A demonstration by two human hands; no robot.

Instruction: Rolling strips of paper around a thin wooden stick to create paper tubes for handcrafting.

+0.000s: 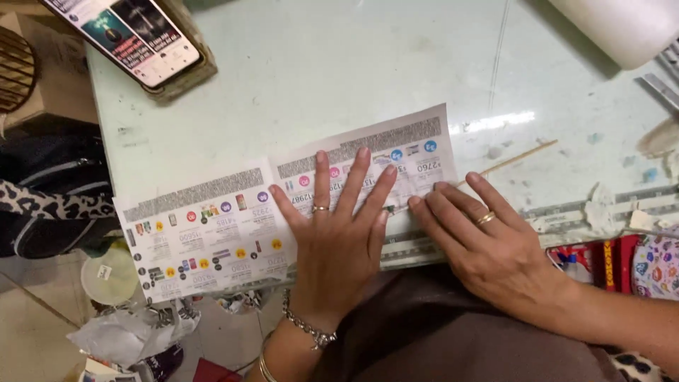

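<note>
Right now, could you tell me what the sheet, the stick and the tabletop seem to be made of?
Sheet: thin glossy printed paper, creased, probably a catalogue page. Stick: pale and slender, likely wood or bamboo. Tabletop: smooth pale green, mirroring a light, perhaps glass or lacquer.

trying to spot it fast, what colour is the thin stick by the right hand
Pale tan, like bare wood; the thin stick shows in the head view.

Worktop (339, 64): pale green, glossy, flecked with white smears. Paper sheet (212, 226) under my hands: white, grey printed bands along the top, small round dots in yellow, pink, purple and blue. Gold ring on my right hand (495, 247); gold ring and silver bracelet on my left hand (339, 240). Thin stick (509, 161): light tan. Cloth (42, 201) at left: leopard spots, black on cream.
</note>
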